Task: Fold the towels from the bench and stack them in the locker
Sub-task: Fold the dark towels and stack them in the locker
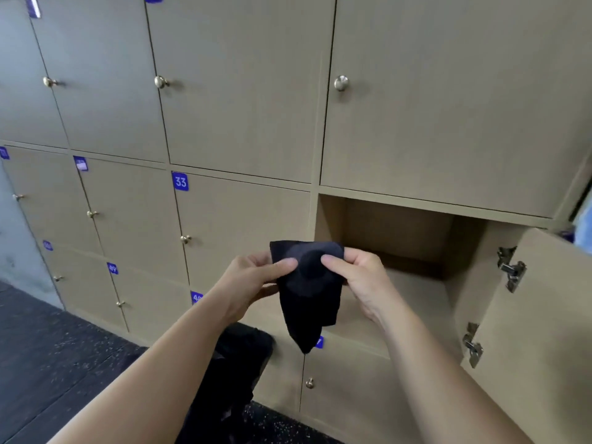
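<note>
A small black towel (308,302) hangs in the air in front of the lockers, partly folded, its lower corner pointing down. My left hand (253,277) pinches its upper left edge with thumb on the front. My right hand (358,274) pinches its upper right edge the same way. Just behind and to the right is the open locker (400,248), a tan wooden compartment whose visible inside holds nothing; its door (538,315) is swung out to the right on two metal hinges.
A wall of shut tan locker doors with round knobs and blue number tags, one reading 33 (180,181), fills the view. A dark heap of black cloth (237,363) lies below my arms. The floor (64,347) is dark speckled rubber.
</note>
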`<act>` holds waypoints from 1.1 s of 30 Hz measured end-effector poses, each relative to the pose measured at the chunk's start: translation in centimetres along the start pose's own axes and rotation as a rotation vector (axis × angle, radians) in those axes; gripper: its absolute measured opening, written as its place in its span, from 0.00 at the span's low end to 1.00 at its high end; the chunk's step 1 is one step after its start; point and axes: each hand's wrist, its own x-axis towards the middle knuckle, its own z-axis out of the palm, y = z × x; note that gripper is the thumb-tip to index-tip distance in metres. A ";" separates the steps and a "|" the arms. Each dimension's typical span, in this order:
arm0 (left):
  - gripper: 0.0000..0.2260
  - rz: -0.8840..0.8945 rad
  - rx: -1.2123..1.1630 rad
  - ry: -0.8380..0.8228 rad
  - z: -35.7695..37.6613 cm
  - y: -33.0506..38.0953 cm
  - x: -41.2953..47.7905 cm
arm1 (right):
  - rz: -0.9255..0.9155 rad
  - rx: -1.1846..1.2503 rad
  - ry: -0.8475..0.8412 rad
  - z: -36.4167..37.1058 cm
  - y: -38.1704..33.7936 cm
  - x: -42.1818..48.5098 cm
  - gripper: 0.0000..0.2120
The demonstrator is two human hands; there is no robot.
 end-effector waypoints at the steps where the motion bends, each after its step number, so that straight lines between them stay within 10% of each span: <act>1: 0.07 -0.003 0.012 -0.017 0.4 -0.2 0.2 | -0.004 -0.037 0.030 -0.5 -0.1 -0.1 0.05; 13: 0.15 0.290 0.179 0.324 4.0 0.9 1.3 | -0.196 -0.501 0.142 -4.9 -1.6 0.6 0.08; 21: 0.15 0.264 -0.006 0.319 5.4 4.0 3.2 | -0.197 -0.200 0.175 -5.9 -4.1 1.9 0.08; 33: 0.23 0.239 0.092 0.446 6.8 3.5 3.5 | -0.205 -0.371 0.230 -6.2 -4.5 1.9 0.14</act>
